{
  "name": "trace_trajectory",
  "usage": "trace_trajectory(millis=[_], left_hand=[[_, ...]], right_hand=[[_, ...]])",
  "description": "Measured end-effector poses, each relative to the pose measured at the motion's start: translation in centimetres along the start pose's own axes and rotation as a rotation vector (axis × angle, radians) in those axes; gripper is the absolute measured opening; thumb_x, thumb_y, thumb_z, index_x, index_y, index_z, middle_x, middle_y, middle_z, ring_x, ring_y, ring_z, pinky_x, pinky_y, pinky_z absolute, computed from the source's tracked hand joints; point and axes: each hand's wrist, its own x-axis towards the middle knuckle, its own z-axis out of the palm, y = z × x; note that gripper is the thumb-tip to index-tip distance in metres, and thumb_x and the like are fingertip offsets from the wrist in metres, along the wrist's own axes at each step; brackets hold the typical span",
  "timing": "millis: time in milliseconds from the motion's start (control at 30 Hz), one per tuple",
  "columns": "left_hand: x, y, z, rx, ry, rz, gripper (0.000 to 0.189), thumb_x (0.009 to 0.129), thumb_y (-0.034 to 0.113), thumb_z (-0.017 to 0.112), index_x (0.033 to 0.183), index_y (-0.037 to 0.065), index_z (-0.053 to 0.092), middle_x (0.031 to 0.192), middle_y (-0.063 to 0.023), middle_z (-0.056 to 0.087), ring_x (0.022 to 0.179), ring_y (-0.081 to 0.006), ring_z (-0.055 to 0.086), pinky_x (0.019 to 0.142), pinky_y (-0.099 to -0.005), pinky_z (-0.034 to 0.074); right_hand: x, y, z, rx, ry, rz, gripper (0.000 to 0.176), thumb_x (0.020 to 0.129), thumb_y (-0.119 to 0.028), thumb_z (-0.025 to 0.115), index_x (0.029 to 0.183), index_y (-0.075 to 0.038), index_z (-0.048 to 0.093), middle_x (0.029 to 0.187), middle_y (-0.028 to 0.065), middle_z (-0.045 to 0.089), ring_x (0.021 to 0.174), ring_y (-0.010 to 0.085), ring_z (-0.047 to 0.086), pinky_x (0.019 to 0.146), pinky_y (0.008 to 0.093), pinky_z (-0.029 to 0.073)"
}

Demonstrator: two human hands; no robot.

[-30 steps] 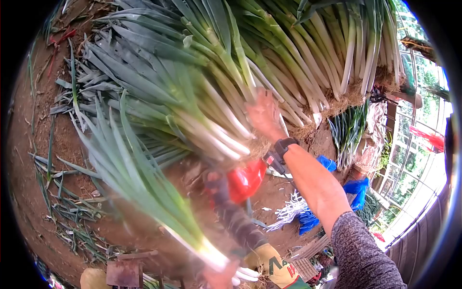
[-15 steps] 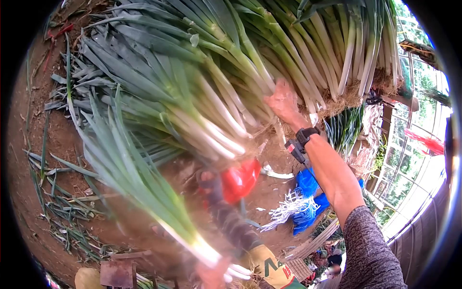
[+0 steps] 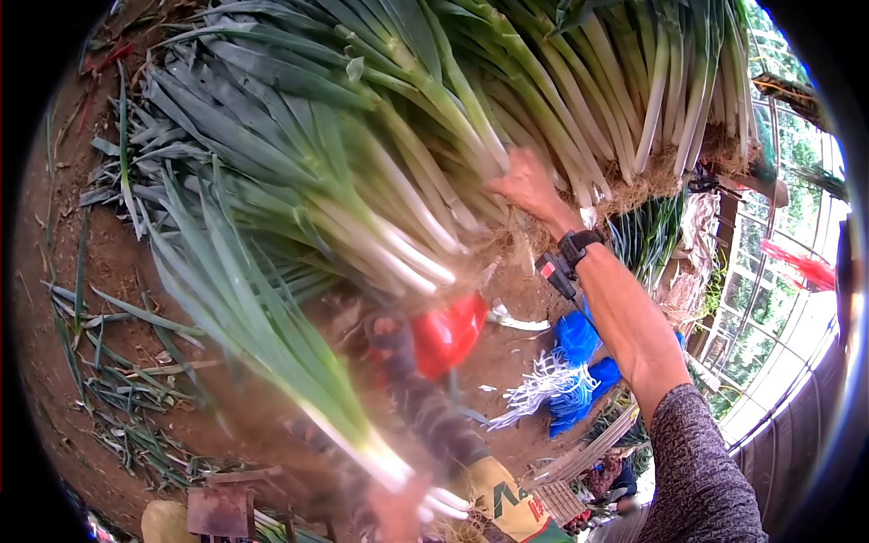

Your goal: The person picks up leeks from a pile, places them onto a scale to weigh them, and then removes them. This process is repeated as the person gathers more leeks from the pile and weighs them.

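Large green onions point(image 3: 425, 81) with white stems and hairy roots lie in a thick heap across the top of the view. My right hand point(image 3: 529, 185), a black strap device on its wrist, is closed around the white end of a green onion stalk point(image 3: 480, 140) at the heap's root side. Low in the view my left hand point(image 3: 398, 507), blurred, grips a small bunch of green onions point(image 3: 299, 362) near the white root ends. The leaves of that bunch point up and left. Its fingers partly blend into the blur.
A red plastic bag point(image 3: 448, 335) and a blue bundle with white strings point(image 3: 570, 371) lie on the brown ground. A blurred dark patterned limb point(image 3: 430, 412) and a yellow printed sack point(image 3: 498, 489) are below. Leaf scraps point(image 3: 136, 398) litter the left; a wire frame point(image 3: 760, 262) stands right.
My right hand has shifted slightly left along the root ends, still on the stalk. The bunch in my left hand has moved only slightly.
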Motion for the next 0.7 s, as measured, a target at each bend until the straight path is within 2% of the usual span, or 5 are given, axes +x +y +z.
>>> trace_trajectory(millis=[233, 333, 433, 533, 700], left_hand=[[3.9, -5.4, -2.0, -0.073, -0.042, 0.148, 0.044, 0.073, -0.008, 0.081, 0.114, -0.005, 0.066, 0.098, -0.0089, 0.07, 0.083, -0.0177, 0.068, 0.074, -0.0315, 0.057], [3.2, -5.4, -4.6, 0.431, -0.253, 0.093, 0.057, 0.09, 0.021, 0.078, 0.136, -0.002, 0.055, 0.106, -0.0139, 0.068, 0.094, -0.0208, 0.065, 0.078, -0.0357, 0.053], [3.2, -5.7, -4.1, 0.379, -0.235, 0.106, 0.06, 0.095, 0.029, 0.069, 0.147, 0.006, 0.051, 0.109, -0.0189, 0.071, 0.101, -0.0291, 0.067, 0.085, -0.0413, 0.053], [4.3, -6.5, -2.8, -0.054, -0.076, 0.133, 0.041, 0.073, -0.008, 0.081, 0.112, -0.005, 0.067, 0.097, -0.0081, 0.07, 0.081, -0.0172, 0.067, 0.072, -0.031, 0.056], [4.3, -7.0, -3.1, -0.032, -0.029, 0.132, 0.043, 0.072, -0.006, 0.083, 0.112, -0.004, 0.067, 0.096, -0.0079, 0.07, 0.08, -0.0166, 0.067, 0.071, -0.0304, 0.056]], right_hand=[[-1.5, -3.2, 0.0, 0.077, -0.003, 0.182, 0.082, 0.078, -0.038, 0.072, 0.136, 0.011, 0.041, 0.114, 0.0335, 0.066, 0.106, 0.0493, 0.065, 0.097, 0.0502, 0.051], [-1.9, -3.1, 0.2, 0.084, 0.007, 0.183, 0.084, 0.081, -0.042, 0.074, 0.135, 0.011, 0.038, 0.108, 0.0331, 0.068, 0.102, 0.0477, 0.067, 0.095, 0.0484, 0.053], [-1.5, -2.3, -0.4, 0.126, -0.055, 0.23, 0.085, 0.08, -0.038, 0.078, 0.136, 0.011, 0.039, 0.113, 0.0314, 0.068, 0.107, 0.0434, 0.067, 0.095, 0.0464, 0.053], [-1.7, -1.6, 0.5, 0.198, -0.074, 0.169, 0.086, 0.08, -0.039, 0.08, 0.136, 0.011, 0.039, 0.117, 0.0301, 0.066, 0.109, 0.0401, 0.066, 0.095, 0.0445, 0.053], [-1.1, 0.0, -1.4, 0.302, -0.147, -0.031, 0.073, 0.081, -0.044, 0.074, 0.127, 0.006, 0.05, 0.116, 0.0264, 0.067, 0.105, 0.037, 0.066, 0.098, 0.0422, 0.05]])
